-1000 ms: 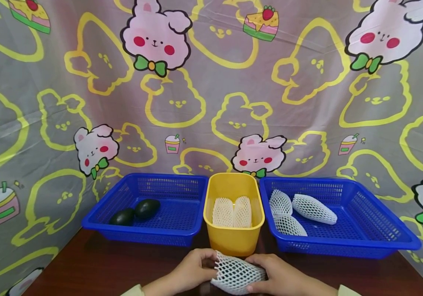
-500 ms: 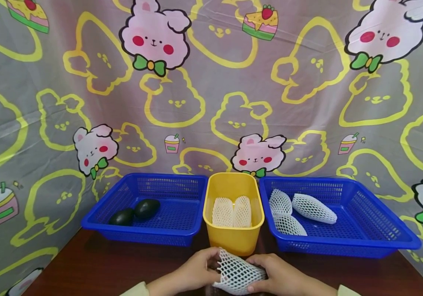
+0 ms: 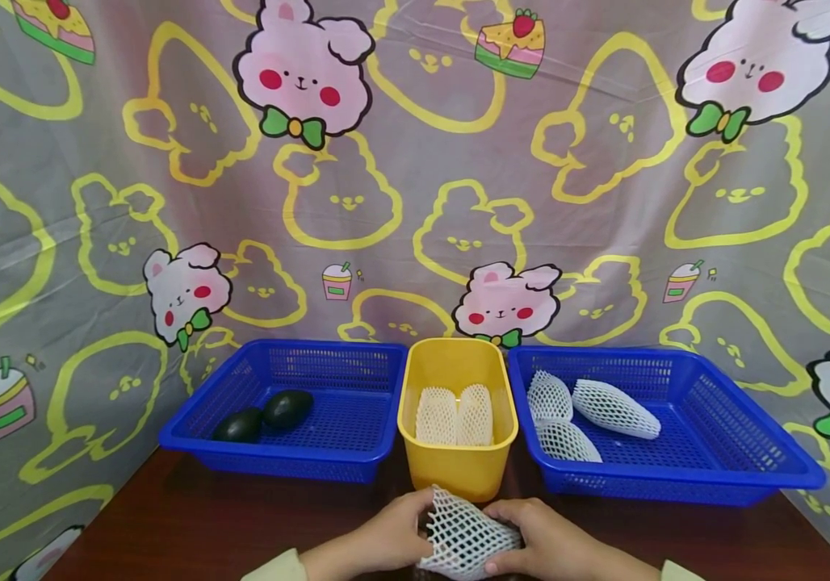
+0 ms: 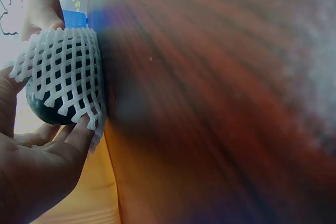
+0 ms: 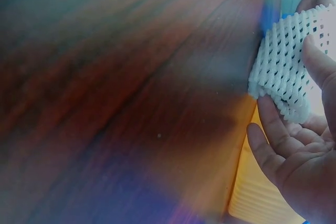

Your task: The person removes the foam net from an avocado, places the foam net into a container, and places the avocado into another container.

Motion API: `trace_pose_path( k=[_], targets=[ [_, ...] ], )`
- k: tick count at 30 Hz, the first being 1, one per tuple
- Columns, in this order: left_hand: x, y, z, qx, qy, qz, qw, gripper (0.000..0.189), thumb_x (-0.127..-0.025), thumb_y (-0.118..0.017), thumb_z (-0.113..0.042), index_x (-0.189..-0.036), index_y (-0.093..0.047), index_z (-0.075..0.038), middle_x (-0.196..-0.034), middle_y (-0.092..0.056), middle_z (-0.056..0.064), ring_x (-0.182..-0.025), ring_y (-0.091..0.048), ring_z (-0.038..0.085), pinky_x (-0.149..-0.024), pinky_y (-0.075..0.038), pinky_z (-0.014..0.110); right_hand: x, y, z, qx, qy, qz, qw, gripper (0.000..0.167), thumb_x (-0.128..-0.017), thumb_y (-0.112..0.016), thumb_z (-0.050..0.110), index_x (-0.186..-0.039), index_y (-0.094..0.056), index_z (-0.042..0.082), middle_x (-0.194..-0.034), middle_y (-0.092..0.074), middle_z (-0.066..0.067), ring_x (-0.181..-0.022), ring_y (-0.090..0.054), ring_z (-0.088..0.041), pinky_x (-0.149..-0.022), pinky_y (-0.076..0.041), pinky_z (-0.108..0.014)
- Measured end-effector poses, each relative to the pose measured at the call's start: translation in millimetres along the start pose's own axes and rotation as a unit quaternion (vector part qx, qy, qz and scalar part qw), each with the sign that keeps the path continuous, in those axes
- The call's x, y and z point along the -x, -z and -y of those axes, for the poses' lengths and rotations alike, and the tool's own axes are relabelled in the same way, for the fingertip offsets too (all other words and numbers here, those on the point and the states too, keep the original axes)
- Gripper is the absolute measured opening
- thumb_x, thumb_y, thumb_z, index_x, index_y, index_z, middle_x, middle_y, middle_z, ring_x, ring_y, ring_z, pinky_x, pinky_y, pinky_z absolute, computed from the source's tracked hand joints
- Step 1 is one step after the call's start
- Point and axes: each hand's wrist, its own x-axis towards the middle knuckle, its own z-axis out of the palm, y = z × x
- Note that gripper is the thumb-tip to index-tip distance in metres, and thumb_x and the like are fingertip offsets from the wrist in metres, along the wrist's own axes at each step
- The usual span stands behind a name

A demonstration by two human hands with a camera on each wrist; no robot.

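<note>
A white foam net sleeve (image 3: 467,534) lies sideways between both hands, in front of the yellow bin. Inside it is a dark green avocado (image 4: 46,109), whose bare end pokes out of the sleeve's open end in the left wrist view. My left hand (image 3: 393,534) pinches the loose edge of that end, thumb and fingers on opposite sides. At the other end my right hand (image 3: 551,539) grips the covered avocado, thumb (image 5: 321,64) on the near side. In the head view the net hides most of the fruit.
Behind the hands stands a yellow bin (image 3: 459,468) holding several foam sleeves (image 3: 437,418). To its left, a blue basket (image 3: 284,464) carries two bare avocados (image 3: 287,410). The right blue basket (image 3: 676,482) contains three net-wrapped pieces (image 3: 617,408). A patterned curtain hangs behind.
My left hand has shifted slightly right and closer in on the sleeve, and the sleeve's open edge now stands a little higher. My right hand has stayed nearly still.
</note>
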Motion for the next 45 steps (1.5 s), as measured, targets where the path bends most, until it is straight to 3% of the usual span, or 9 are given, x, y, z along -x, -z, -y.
trace_pose_path(
  k=[4,6,11,19,25,29,35,45],
  targets=[
    [-0.5,2.3,-1.6,-0.081,0.004,-0.003,0.9967,0.044,-0.064,-0.066,0.006,-0.105,-0.061,-0.008,-0.091,-0.057,-0.011,-0.085,-0.052,0.003,-0.077,-0.043,0.02,0.3,-1,1,0.0,0.003,-0.005,1.0,0.047,-0.083,-0.076,0.038,-0.115,-0.065,0.006,-0.1,-0.064,0.015,-0.085,-0.057,0.001,-0.073,-0.049,-0.023],
    [-0.4,2.7,-2.5,-0.09,0.009,-0.001,0.9959,0.044,-0.064,-0.067,0.005,-0.105,-0.062,-0.007,-0.091,-0.056,-0.01,-0.085,-0.051,0.004,-0.078,-0.043,0.02,0.5,-1,1,0.003,0.008,-0.008,0.9999,0.046,-0.083,-0.076,0.038,-0.114,-0.065,0.006,-0.099,-0.064,0.015,-0.084,-0.058,0.001,-0.072,-0.049,-0.023],
    [-0.1,2.6,-3.1,-0.079,0.012,0.0,0.9968,0.043,-0.064,-0.067,0.005,-0.105,-0.062,-0.004,-0.09,-0.056,-0.009,-0.083,-0.051,0.003,-0.078,-0.043,0.02,0.6,-2,0,0.007,0.015,-0.014,0.9998,0.045,-0.082,-0.076,0.038,-0.113,-0.065,0.006,-0.099,-0.064,0.015,-0.084,-0.058,0.001,-0.072,-0.049,-0.023],
    [3.7,4.3,-0.5,-0.059,-0.01,-0.003,0.9982,0.044,-0.064,-0.069,0.006,-0.105,-0.062,-0.007,-0.089,-0.058,-0.011,-0.082,-0.053,0.002,-0.076,-0.044,0.019,0.9,-3,-1,-0.009,0.012,-0.022,0.9997,0.039,-0.082,-0.078,0.036,-0.108,-0.065,0.009,-0.092,-0.063,0.016,-0.08,-0.058,0.001,-0.069,-0.049,-0.022],
    [6.5,10.3,1.8,-0.069,-0.021,-0.007,0.9974,0.052,-0.06,-0.07,0.005,-0.111,-0.063,-0.006,-0.095,-0.061,-0.011,-0.089,-0.054,0.003,-0.084,-0.043,0.02,-1.2,-4,1,-0.045,-0.021,-0.026,0.9984,0.032,-0.082,-0.078,0.034,-0.102,-0.063,0.013,-0.087,-0.063,0.014,-0.076,-0.057,-0.001,-0.066,-0.049,-0.023],
    [9.2,13.4,1.7,-0.059,-0.008,-0.009,0.9982,0.055,-0.062,-0.073,0.001,-0.115,-0.062,-0.004,-0.103,-0.062,-0.009,-0.097,-0.055,0.004,-0.09,-0.042,0.022,-2.7,-5,2,-0.044,-0.028,-0.029,0.9982,0.029,-0.083,-0.076,0.035,-0.097,-0.06,0.015,-0.085,-0.061,0.014,-0.075,-0.056,-0.001,-0.065,-0.048,-0.023],
    [14.4,19.1,0.4,-0.033,0.015,-0.004,0.9993,0.057,-0.063,-0.075,-0.002,-0.118,-0.06,-0.003,-0.099,-0.062,-0.008,-0.091,-0.057,0.006,-0.084,-0.045,0.022,-3.5,-6,2,-0.026,-0.021,-0.04,0.9987,0.024,-0.085,-0.073,0.036,-0.094,-0.061,0.017,-0.083,-0.059,0.015,-0.073,-0.054,0.0,-0.063,-0.047,-0.022],
    [21.6,31.2,0.0,-0.066,0.014,-0.024,0.9974,0.052,-0.065,-0.083,-0.018,-0.112,-0.061,-0.011,-0.1,-0.062,-0.009,-0.091,-0.057,0.007,-0.082,-0.045,0.024,-4.7,-3,2,-0.039,-0.039,-0.037,0.9978,0.021,-0.086,-0.073,0.032,-0.094,-0.061,0.016,-0.083,-0.061,0.013,-0.072,-0.054,-0.001,-0.062,-0.047,-0.022]
  ],
)
